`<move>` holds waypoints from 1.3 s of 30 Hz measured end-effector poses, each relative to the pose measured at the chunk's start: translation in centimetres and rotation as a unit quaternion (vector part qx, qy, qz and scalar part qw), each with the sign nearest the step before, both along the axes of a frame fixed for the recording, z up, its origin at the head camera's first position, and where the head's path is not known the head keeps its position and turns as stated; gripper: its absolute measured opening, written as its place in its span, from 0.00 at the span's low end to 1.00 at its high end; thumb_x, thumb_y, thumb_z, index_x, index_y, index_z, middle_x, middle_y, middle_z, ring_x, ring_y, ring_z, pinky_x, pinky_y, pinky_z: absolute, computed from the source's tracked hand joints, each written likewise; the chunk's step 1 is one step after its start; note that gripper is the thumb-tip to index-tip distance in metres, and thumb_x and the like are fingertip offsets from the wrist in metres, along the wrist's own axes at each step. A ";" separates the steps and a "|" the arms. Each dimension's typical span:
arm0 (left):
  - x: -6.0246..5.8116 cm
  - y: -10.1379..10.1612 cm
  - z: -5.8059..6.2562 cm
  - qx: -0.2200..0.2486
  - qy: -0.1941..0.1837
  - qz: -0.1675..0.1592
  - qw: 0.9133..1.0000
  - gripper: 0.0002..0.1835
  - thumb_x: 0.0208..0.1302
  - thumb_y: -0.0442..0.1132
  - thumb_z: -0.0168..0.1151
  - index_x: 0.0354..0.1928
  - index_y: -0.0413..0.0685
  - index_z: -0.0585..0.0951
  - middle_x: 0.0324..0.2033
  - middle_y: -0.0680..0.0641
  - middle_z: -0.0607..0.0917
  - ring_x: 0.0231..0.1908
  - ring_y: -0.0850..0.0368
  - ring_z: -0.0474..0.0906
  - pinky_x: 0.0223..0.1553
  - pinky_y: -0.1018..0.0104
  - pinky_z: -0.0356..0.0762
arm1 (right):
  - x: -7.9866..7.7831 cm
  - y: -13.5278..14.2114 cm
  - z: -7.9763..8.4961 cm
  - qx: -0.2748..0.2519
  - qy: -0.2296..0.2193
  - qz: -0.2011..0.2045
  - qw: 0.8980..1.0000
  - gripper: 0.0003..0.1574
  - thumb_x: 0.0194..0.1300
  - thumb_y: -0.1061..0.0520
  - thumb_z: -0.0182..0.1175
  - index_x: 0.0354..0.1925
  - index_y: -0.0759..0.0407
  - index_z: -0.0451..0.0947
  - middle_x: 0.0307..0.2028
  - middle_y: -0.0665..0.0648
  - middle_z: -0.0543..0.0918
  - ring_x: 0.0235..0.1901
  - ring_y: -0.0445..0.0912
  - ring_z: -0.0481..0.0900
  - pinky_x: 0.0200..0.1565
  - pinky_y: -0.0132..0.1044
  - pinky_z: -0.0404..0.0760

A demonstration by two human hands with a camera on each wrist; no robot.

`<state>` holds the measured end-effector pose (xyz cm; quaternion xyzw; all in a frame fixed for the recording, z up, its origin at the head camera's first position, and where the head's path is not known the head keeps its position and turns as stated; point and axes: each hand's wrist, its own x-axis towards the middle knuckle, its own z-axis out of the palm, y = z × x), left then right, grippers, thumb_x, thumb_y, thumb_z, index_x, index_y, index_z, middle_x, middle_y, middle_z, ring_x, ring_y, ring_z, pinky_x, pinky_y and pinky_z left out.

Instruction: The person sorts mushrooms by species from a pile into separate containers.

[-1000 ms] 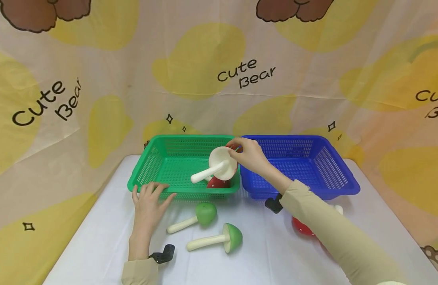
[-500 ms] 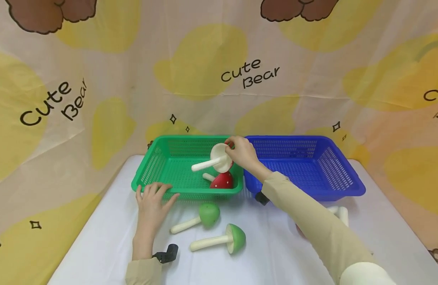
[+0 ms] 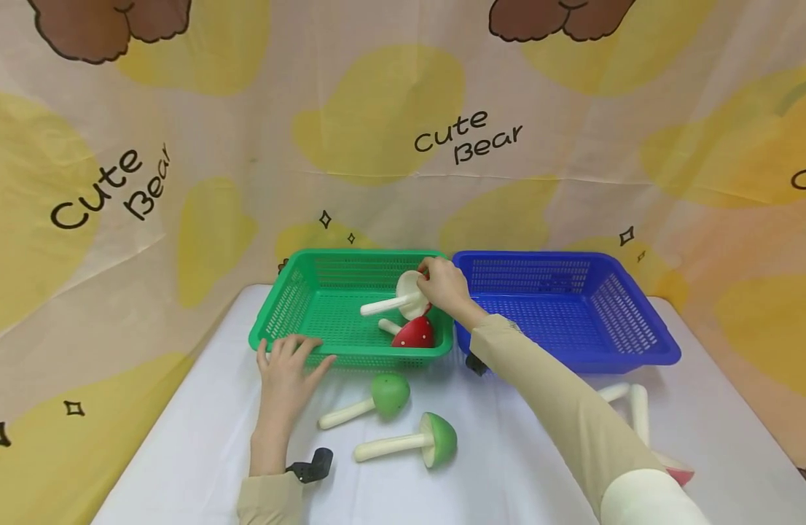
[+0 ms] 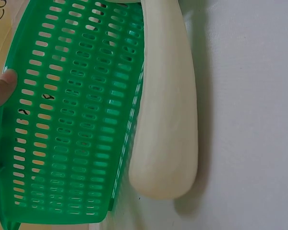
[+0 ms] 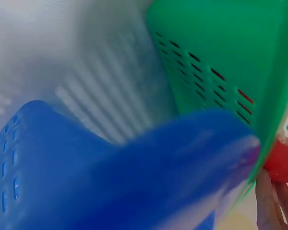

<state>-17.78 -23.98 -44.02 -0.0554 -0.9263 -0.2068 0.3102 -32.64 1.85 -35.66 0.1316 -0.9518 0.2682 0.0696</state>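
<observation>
At center, the right hand [image 3: 445,286] pinches a red mushroom [image 3: 412,294] over a green basket [image 3: 321,321]; lower left, the left hand [image 3: 286,375] grips the basket's edge, fingers spread.

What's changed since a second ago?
The right hand, still gripping a red-capped mushroom, has moved it slightly left and apparently lower in the green basket, exposing more of the spotted mushroom lying there. The left hand on its rim and the green-capped mushrooms stayed.

Green basket [image 3: 350,352] and blue basket [image 3: 613,359] look smooth semi-gloss plastic, toy mushrooms [image 3: 409,289] smooth and low-sheen, backdrop [image 3: 377,208] creased matt cloth.
</observation>
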 end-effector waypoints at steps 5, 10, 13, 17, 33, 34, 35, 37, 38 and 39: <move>0.0 0.0 -0.1 -0.002 0.002 0.002 1.000 0.18 0.52 0.47 0.72 0.43 0.48 0.82 0.43 0.43 0.82 0.51 0.41 0.71 0.67 0.30 0.44 | -0.2 0.1 -0.4 0.014 -0.008 -0.008 1.000 0.15 0.66 0.56 0.54 0.47 0.58 0.81 0.37 0.56 0.84 0.30 0.49 0.77 0.27 0.36 0.74; 0.0 0.0 -0.2 -0.003 0.005 0.005 1.000 0.19 0.51 0.47 0.73 0.43 0.48 0.83 0.42 0.43 0.82 0.51 0.41 0.71 0.67 0.31 0.44 | 0.1 0.0 -0.5 0.036 -0.031 0.007 0.999 0.16 0.68 0.56 0.53 0.51 0.58 0.79 0.45 0.58 0.83 0.35 0.49 0.78 0.34 0.40 0.79; 0.0 0.0 -0.2 -0.002 0.003 0.007 1.000 0.19 0.51 0.47 0.74 0.43 0.48 0.83 0.42 0.43 0.82 0.51 0.41 0.72 0.68 0.31 0.45 | 0.5 0.1 -0.4 0.039 -0.035 0.022 0.998 0.16 0.67 0.58 0.52 0.50 0.59 0.80 0.48 0.59 0.82 0.40 0.51 0.79 0.39 0.43 0.81; 0.1 0.1 -0.2 0.001 0.001 0.006 1.000 0.19 0.50 0.47 0.74 0.43 0.48 0.83 0.42 0.43 0.82 0.51 0.41 0.72 0.68 0.31 0.45 | 1.3 0.7 0.1 0.019 -0.027 0.041 0.999 0.16 0.65 0.59 0.52 0.47 0.60 0.81 0.47 0.58 0.84 0.43 0.52 0.81 0.43 0.44 0.83; 0.3 0.1 0.0 -0.003 -0.009 0.003 1.000 0.19 0.53 0.49 0.72 0.44 0.49 0.82 0.43 0.43 0.82 0.52 0.41 0.71 0.67 0.30 0.44 | 6.2 6.3 2.4 -0.026 -0.030 0.108 0.993 0.14 0.66 0.58 0.56 0.47 0.61 0.81 0.43 0.58 0.85 0.41 0.49 0.81 0.40 0.39 0.82; 0.3 0.1 0.0 -0.002 -0.010 0.003 1.000 0.19 0.53 0.49 0.71 0.44 0.49 0.82 0.43 0.43 0.82 0.52 0.41 0.71 0.67 0.30 0.44 | 6.5 6.7 2.6 -0.026 -0.025 0.112 0.993 0.14 0.66 0.58 0.57 0.47 0.61 0.81 0.42 0.58 0.85 0.41 0.49 0.81 0.41 0.39 0.82; 0.3 0.1 0.0 -0.002 -0.011 0.003 1.000 0.19 0.53 0.49 0.71 0.44 0.49 0.82 0.44 0.43 0.82 0.52 0.41 0.71 0.67 0.30 0.44 | 6.8 7.1 2.7 -0.027 -0.021 0.116 0.993 0.14 0.65 0.58 0.57 0.47 0.61 0.81 0.42 0.57 0.85 0.42 0.49 0.81 0.41 0.40 0.82; 0.3 0.2 0.1 -0.001 -0.010 0.002 1.000 0.19 0.53 0.49 0.72 0.44 0.49 0.82 0.44 0.43 0.82 0.52 0.41 0.71 0.67 0.30 0.44 | 7.5 7.9 3.1 -0.025 -0.011 0.124 0.992 0.13 0.65 0.59 0.58 0.46 0.60 0.82 0.40 0.57 0.85 0.41 0.49 0.81 0.43 0.41 0.82; 0.2 0.2 0.1 -0.001 -0.008 0.002 1.000 0.19 0.52 0.48 0.72 0.44 0.49 0.82 0.43 0.43 0.82 0.52 0.41 0.71 0.67 0.30 0.44 | 7.8 8.4 3.2 -0.022 -0.005 0.129 0.991 0.12 0.64 0.59 0.59 0.46 0.60 0.82 0.40 0.56 0.85 0.41 0.48 0.81 0.43 0.42 0.82; 0.2 0.2 0.2 -0.001 -0.006 0.001 1.000 0.19 0.52 0.48 0.73 0.44 0.48 0.82 0.43 0.43 0.82 0.52 0.40 0.71 0.67 0.30 0.44 | 8.1 8.8 3.4 -0.020 -0.001 0.133 0.991 0.12 0.64 0.59 0.59 0.45 0.60 0.82 0.39 0.56 0.85 0.41 0.48 0.81 0.43 0.42 0.81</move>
